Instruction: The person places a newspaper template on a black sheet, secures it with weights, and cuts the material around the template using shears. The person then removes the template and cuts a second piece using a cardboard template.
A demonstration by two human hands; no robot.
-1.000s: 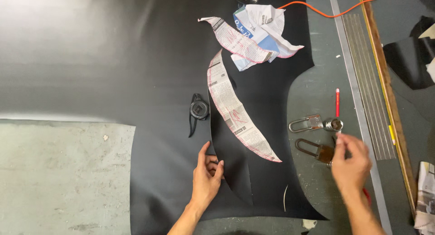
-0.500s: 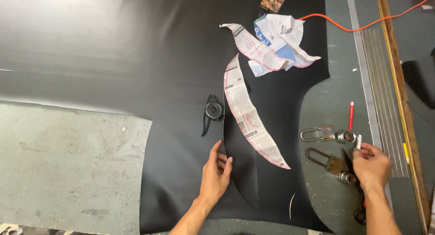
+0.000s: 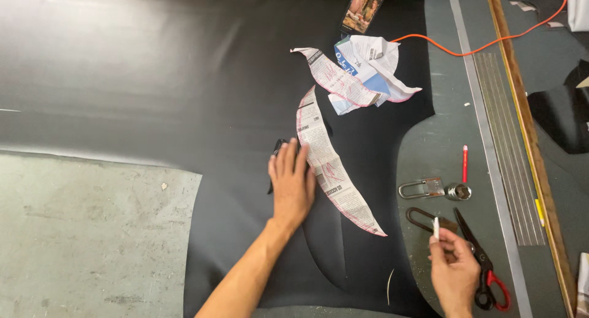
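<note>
Right, L hand lies flat, fingers together and straight, palm down on the black sheet, covering most of a small black object w/ only its edge showing at the fingertips. Just beside it on the R side is the curved newsprint pattern strip, touching or nearly touching the hand's edge. R hand is over bare counter, fingers pinched on a small white chalk stick held upright. Under it lies a dark loop-shaped metal piece; red-handled scissors just beside the R hand. Further up: silver padlock-like clamp, red pencil. Farther still, crumpled paper pieces on the sheet's top, orange cord, long metal ruler along the counter's R side.
</note>
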